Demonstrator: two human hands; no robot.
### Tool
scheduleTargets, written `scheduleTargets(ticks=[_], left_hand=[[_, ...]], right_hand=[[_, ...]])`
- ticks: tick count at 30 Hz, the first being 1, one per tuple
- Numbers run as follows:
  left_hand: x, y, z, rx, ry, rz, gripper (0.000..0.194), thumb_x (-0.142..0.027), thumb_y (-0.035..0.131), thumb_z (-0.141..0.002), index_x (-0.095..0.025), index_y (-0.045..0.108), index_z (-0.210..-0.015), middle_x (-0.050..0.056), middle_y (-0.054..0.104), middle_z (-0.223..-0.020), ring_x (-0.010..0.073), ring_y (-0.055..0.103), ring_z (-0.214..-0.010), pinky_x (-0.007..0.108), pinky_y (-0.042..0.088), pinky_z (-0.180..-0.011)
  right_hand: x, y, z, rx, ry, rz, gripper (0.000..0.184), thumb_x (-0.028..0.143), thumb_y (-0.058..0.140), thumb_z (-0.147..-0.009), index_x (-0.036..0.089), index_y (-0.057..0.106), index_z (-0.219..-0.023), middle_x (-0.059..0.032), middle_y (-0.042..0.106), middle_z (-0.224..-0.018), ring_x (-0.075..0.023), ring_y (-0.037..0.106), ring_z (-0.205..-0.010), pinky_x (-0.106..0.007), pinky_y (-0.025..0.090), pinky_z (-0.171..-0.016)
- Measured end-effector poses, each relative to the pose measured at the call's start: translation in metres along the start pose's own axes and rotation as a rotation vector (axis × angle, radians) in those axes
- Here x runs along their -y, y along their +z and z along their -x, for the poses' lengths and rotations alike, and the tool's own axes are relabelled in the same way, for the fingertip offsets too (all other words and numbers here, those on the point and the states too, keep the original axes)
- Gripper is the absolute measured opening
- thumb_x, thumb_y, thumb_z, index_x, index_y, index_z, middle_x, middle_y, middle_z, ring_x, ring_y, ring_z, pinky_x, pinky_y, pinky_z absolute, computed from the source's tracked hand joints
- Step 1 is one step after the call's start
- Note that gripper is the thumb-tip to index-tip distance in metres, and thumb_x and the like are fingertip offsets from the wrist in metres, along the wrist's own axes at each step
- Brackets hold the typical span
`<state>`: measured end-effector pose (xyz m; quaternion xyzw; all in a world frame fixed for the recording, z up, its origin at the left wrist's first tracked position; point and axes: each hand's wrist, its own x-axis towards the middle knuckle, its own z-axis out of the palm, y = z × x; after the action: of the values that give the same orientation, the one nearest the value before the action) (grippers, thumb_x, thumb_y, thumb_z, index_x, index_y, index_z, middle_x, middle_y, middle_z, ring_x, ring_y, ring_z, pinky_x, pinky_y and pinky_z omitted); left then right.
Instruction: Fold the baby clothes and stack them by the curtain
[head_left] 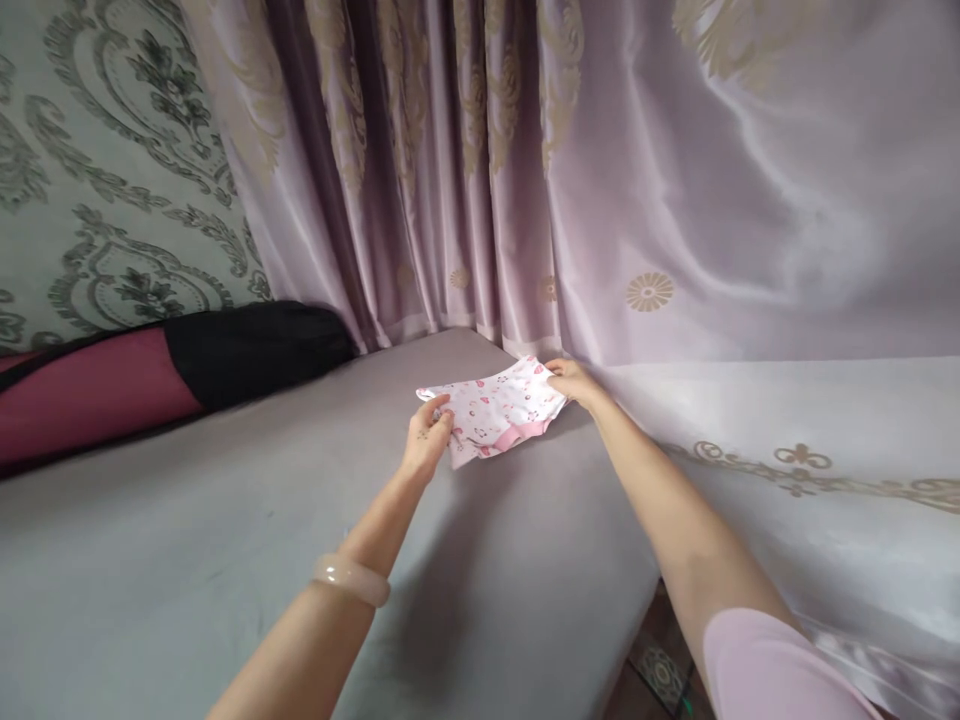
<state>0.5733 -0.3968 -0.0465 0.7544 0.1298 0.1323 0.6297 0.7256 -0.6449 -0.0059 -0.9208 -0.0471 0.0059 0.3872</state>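
A small white garment with pink and red printed figures and a pink trimmed edge is stretched between my two hands, near the far corner of the grey bed. Its exact kind is hard to tell. My left hand pinches its left side, thumb on top; a pale bangle circles that wrist. On the right side, my right hand grips the other end, with part of the fingers hidden behind the cloth. The nearer pink edge of the garment faces me, and a shadow falls on the sheet below.
A long black and dark pink bag lies along the left wall. Lilac curtains with gold patterns hang behind the bed and down its right side. Patterned floor shows beyond the bed's right edge.
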Motion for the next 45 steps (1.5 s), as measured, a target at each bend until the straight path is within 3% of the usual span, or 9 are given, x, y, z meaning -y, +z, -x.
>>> scheduleTargets(ticks=[3, 5, 8, 14, 19, 26, 30, 36, 45], left_hand=[[0.012, 0.008, 0.002, -0.068, 0.059, -0.195, 0.053, -0.038, 0.053, -0.082, -0.013, 0.054, -0.129, 0.010, 0.060, -0.097, 0.0178, 0.059, -0.074, 0.033, 0.050, -0.072], [0.022, 0.008, 0.009, -0.135, 0.095, -0.461, 0.053, -0.042, 0.055, -0.083, -0.015, 0.053, -0.129, 0.020, 0.050, -0.128, 0.0270, 0.058, -0.101, 0.043, 0.046, -0.090], [0.032, 0.006, 0.021, -0.122, 0.103, -0.743, 0.052, -0.046, 0.050, -0.088, -0.020, 0.051, -0.132, 0.020, 0.038, -0.145, 0.0363, 0.044, -0.126, 0.054, 0.036, -0.101], [0.033, 0.004, 0.035, -0.046, 0.190, -0.788, 0.050, -0.047, 0.034, -0.095, -0.021, 0.048, -0.135, 0.016, 0.046, -0.140, 0.0347, 0.043, -0.125, 0.052, 0.035, -0.102], [0.041, 0.001, 0.028, -0.102, 0.180, -0.697, 0.038, -0.034, 0.036, -0.094, -0.020, 0.057, -0.122, 0.015, 0.056, -0.127, 0.0319, 0.050, -0.116, 0.049, 0.039, -0.097], [0.051, -0.016, 0.014, -0.089, 0.103, -0.412, 0.033, -0.011, 0.044, -0.079, -0.016, 0.062, -0.106, 0.010, 0.063, -0.104, 0.0219, 0.059, -0.101, 0.036, 0.047, -0.093], [0.050, -0.034, 0.028, -0.010, 0.152, -0.452, 0.028, -0.012, 0.045, -0.080, -0.016, 0.064, -0.100, 0.010, 0.065, -0.102, 0.0214, 0.060, -0.098, 0.036, 0.047, -0.092], [0.058, -0.090, 0.076, 0.150, 0.335, -0.705, 0.033, -0.017, 0.049, -0.082, -0.016, 0.060, -0.113, 0.016, 0.056, -0.125, 0.0264, 0.052, -0.116, 0.041, 0.041, -0.103], [0.059, -0.244, 0.185, 0.044, 0.192, -1.003, 0.045, -0.038, 0.043, -0.094, -0.016, 0.049, -0.133, 0.018, 0.047, -0.137, 0.0291, 0.043, -0.128, 0.044, 0.035, -0.109]], right_hand=[[-0.007, -0.001, -0.012, -0.067, -0.064, 0.081, 0.048, 0.006, 0.054, -0.077, 0.017, 0.062, -0.123, -0.0084, 0.067, -0.120, -0.0195, 0.062, -0.108, -0.027, 0.045, -0.093], [-0.014, 0.004, -0.013, -0.117, -0.081, 0.164, 0.051, 0.008, 0.053, -0.082, 0.016, 0.055, -0.132, -0.0120, 0.058, -0.134, -0.0229, 0.053, -0.123, -0.032, 0.038, -0.103], [-0.023, 0.018, -0.010, -0.146, -0.143, 0.379, 0.050, 0.013, 0.046, -0.090, 0.014, 0.046, -0.140, -0.0143, 0.050, -0.142, -0.0261, 0.047, -0.129, -0.036, 0.034, -0.107], [-0.012, 0.054, -0.002, -0.078, -0.264, 0.569, 0.048, 0.020, 0.039, -0.094, 0.012, 0.042, -0.141, -0.0140, 0.046, -0.146, -0.0244, 0.041, -0.133, -0.036, 0.029, -0.110], [0.002, 0.086, 0.009, 0.008, -0.233, 0.589, 0.049, 0.040, 0.029, -0.099, 0.018, 0.045, -0.139, -0.0133, 0.040, -0.149, -0.0274, 0.030, -0.139, -0.048, 0.020, -0.113], [0.020, 0.091, 0.027, 0.102, -0.225, 0.656, 0.053, 0.043, 0.026, -0.098, 0.015, 0.044, -0.140, -0.0168, 0.036, -0.151, -0.0294, 0.027, -0.141, -0.054, 0.016, -0.112], [0.047, 0.109, 0.062, 0.143, -0.442, 0.617, 0.055, 0.040, 0.024, -0.099, 0.014, 0.037, -0.146, -0.0152, 0.028, -0.156, -0.0282, 0.019, -0.145, -0.052, 0.011, -0.115], [0.052, 0.150, 0.108, 0.190, -0.647, 0.634, 0.052, 0.035, 0.026, -0.099, 0.017, 0.038, -0.146, -0.0117, 0.033, -0.155, -0.0265, 0.023, -0.144, -0.048, 0.017, -0.115], [0.031, 0.166, 0.073, 0.071, -0.795, 0.583, 0.052, 0.035, 0.033, -0.087, 0.025, 0.056, -0.132, -0.0174, 0.053, -0.137, -0.0272, 0.043, -0.133, -0.048, 0.035, -0.106]])
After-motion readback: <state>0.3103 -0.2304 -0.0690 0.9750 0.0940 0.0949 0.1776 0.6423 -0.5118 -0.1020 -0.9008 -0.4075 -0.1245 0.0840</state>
